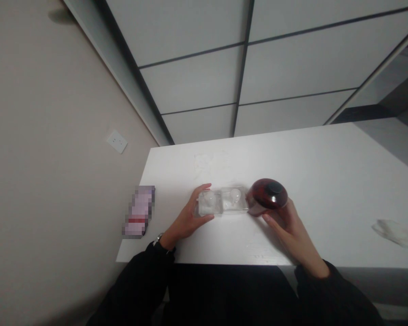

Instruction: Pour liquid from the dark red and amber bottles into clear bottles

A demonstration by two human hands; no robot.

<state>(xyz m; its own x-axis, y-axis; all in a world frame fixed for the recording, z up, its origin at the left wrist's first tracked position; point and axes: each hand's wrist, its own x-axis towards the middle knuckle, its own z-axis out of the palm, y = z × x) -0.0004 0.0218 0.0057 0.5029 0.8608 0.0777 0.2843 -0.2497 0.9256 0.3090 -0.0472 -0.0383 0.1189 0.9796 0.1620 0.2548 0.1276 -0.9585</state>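
Side by side on the white table stand two clear plastic containers, a left one (pixel 210 203) and a right one (pixel 234 200), each with a pale round shape on it. My left hand (pixel 189 215) is closed round the left container, thumb on its near side and fingers on its far side. A glossy dark red rounded vessel (pixel 267 192) with a dark oval patch on top is tilted at the right container's end. My right hand (pixel 289 226) grips it from the right and below. Whether the vessel touches the container, I cannot tell.
The white table (pixel 323 190) reaches the wall on the left. A pixelated pink flat object (pixel 141 210) lies near its left edge, and a crumpled whitish piece (pixel 391 232) lies far right. A wall socket (pixel 117 141) and pale panelled doors (pixel 197 86) stand beyond.
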